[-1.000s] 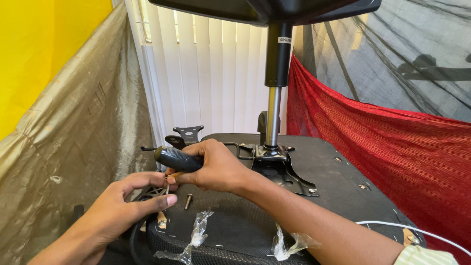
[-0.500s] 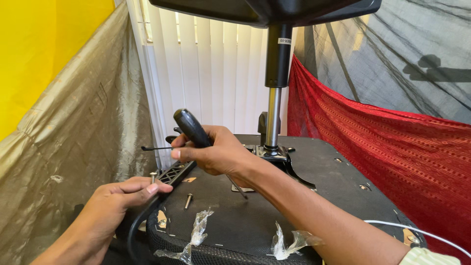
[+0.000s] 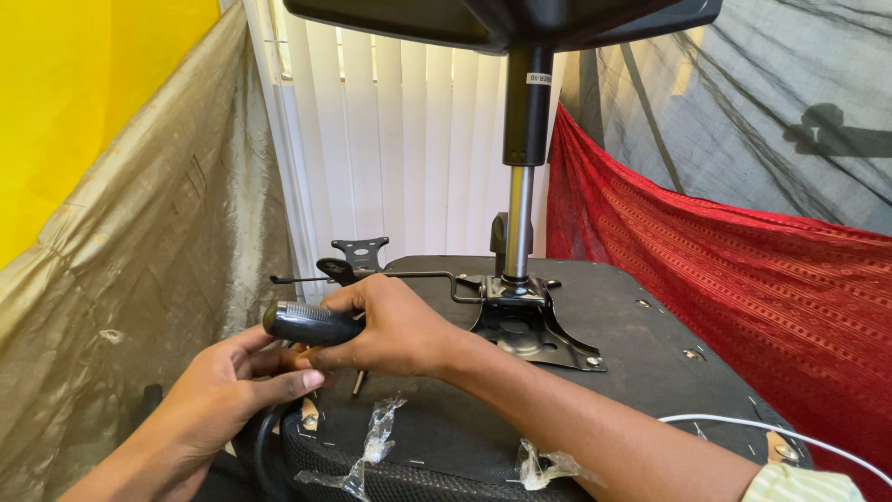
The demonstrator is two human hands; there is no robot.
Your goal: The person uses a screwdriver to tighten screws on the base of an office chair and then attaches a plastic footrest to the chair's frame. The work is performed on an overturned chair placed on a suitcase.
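My right hand [image 3: 395, 325] grips a screwdriver with a thick black ribbed handle [image 3: 311, 323], held level and pointing left over the near left corner of an upturned black office chair seat [image 3: 641, 363]. My left hand [image 3: 237, 390] is cupped just below the handle, fingertips touching something small at the seat's edge; what it pinches is hidden. A loose bolt [image 3: 357, 381] lies on the seat under my right hand. A metal tilt mechanism plate [image 3: 530, 325] is fixed at the seat's middle, with the gas lift column [image 3: 518, 218] rising from it.
A thin metal lever rod [image 3: 372, 276] runs left from the plate. Crumpled clear plastic wrappers [image 3: 372, 446] lie near the front edge. A white cable [image 3: 743, 426] crosses at right. Red cloth [image 3: 725, 279] hangs at right, tan cloth [image 3: 139, 279] at left, white blinds [image 3: 400, 139] behind.
My right hand lowered the screwdriver from a raised, tilted pose back down to level. My left hand moved up to meet it at the seat's corner.
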